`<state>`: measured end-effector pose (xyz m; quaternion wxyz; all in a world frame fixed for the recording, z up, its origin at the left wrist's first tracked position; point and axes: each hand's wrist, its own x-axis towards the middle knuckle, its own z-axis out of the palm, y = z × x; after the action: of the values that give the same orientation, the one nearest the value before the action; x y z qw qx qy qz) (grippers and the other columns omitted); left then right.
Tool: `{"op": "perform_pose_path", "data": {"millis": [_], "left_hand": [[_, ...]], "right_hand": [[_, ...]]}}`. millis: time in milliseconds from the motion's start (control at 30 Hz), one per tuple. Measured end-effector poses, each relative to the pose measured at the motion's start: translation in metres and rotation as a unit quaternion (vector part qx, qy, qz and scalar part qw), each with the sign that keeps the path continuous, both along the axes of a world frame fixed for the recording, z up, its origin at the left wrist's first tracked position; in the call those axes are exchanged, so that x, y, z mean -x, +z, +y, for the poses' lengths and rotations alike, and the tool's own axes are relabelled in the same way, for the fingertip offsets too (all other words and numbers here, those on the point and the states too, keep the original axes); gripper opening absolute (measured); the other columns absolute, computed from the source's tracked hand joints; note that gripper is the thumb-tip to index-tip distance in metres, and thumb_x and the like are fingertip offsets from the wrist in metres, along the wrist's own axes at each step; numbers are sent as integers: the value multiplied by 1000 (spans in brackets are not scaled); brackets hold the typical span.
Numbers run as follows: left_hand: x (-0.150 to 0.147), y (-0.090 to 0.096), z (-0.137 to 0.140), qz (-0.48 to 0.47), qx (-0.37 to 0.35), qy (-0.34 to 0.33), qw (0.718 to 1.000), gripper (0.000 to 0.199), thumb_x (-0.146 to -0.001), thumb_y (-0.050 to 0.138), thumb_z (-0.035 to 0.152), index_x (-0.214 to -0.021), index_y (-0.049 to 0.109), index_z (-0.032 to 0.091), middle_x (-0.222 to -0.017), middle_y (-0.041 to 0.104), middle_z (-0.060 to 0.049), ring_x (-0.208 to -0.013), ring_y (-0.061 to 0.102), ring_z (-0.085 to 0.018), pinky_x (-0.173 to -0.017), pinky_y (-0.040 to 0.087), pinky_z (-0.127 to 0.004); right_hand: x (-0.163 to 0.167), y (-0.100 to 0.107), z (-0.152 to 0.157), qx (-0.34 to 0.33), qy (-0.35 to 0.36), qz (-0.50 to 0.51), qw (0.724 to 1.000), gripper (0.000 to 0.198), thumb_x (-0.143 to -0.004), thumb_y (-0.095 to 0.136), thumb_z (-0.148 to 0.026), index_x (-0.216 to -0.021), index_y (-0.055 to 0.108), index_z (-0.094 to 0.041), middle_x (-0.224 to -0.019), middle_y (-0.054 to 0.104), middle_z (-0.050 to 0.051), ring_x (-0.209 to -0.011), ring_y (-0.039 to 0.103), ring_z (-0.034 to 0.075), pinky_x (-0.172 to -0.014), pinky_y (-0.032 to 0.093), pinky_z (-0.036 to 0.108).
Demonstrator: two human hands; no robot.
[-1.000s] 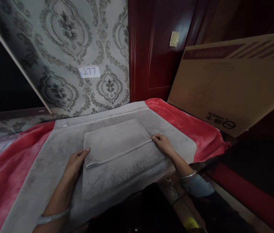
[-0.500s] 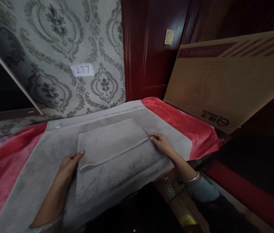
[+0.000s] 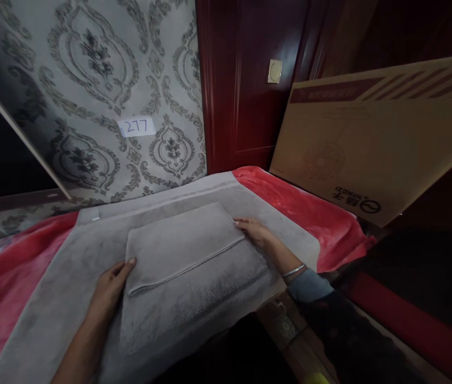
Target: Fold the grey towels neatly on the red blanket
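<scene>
A grey towel [image 3: 182, 248] lies partly folded over, its folded edge running across the middle and a single layer spread toward me. At its left edge, my left hand [image 3: 108, 285] is closed, thumb and fingers on the cloth. My right hand [image 3: 255, 232] pinches the right edge, a little above the end of the fold line. Both hands rest low over the larger grey cloth [image 3: 78, 266] on which the towel lies.
Red blanket [image 3: 290, 210] shows on both sides of the grey cloth. A large cardboard box [image 3: 370, 133] leans at the right, beside a dark red door [image 3: 245, 69]. A paper marked 277 [image 3: 137, 126] is on the patterned wall [image 3: 98, 80]. A dark screen [image 3: 6, 144] stands left.
My right hand has moved slightly up along the towel's right edge, away from the fold's corner. My left hand stays at the left edge. The view has shifted a little.
</scene>
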<state>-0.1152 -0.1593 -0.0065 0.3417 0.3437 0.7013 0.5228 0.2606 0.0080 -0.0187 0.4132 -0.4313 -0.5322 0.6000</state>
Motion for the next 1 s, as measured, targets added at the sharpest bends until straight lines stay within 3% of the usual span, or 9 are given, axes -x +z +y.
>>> {"op": "perform_pose_path", "data": {"millis": [100, 333, 500, 700, 833, 1000], "left_hand": [[0, 4, 0, 33, 9, 27, 999, 44, -64, 77, 53, -90, 75, 17, -81, 77, -8, -79, 73, -28, -60, 56, -30], [2, 3, 0, 130, -1, 25, 991, 46, -62, 72, 63, -77, 75, 20, -87, 78, -9, -95, 71, -33, -75, 57, -33], [2, 4, 0, 45, 2, 1, 999, 49, -57, 81, 59, -84, 76, 18, -91, 79, -9, -94, 73, -30, -74, 59, -30], [-1, 2, 4, -73, 44, -34, 996, 43, -63, 82, 51, -84, 74, 15, -74, 76, -12, -68, 74, -29, -57, 59, -33], [-1, -3, 4, -86, 35, -19, 996, 41, -64, 83, 47, -86, 74, 15, -71, 76, -11, -64, 73, -28, -51, 57, -31], [-2, -6, 5, -106, 37, -20, 993, 37, -65, 82, 45, -85, 73, 15, -73, 76, -11, -61, 72, -25, -52, 56, -30]], "right_hand": [[9, 1, 6, -1, 1, 14, 1000, 30, -71, 70, -27, -101, 73, -22, -90, 76, 4, -83, 69, 21, -82, 55, 36], [19, 0, 15, -7, 20, 14, 1000, 49, -66, 74, -26, -115, 69, -20, -109, 75, 5, -92, 70, 22, -89, 55, 38], [25, -10, 15, -23, 7, 36, 999, 69, -69, 71, -25, -136, 56, -21, -114, 73, 4, -92, 70, 21, -88, 56, 38], [25, -22, 14, -49, -12, 60, 997, 65, -71, 70, -25, -134, 57, -24, -113, 74, 3, -90, 70, 22, -85, 57, 38], [21, -30, 20, -56, -22, 38, 997, 64, -70, 69, -28, -133, 58, -24, -121, 70, 5, -93, 69, 21, -83, 57, 36], [20, -33, 23, -50, -23, 21, 998, 65, -69, 69, -29, -132, 58, -23, -115, 72, 5, -91, 68, 22, -81, 57, 37]]}}
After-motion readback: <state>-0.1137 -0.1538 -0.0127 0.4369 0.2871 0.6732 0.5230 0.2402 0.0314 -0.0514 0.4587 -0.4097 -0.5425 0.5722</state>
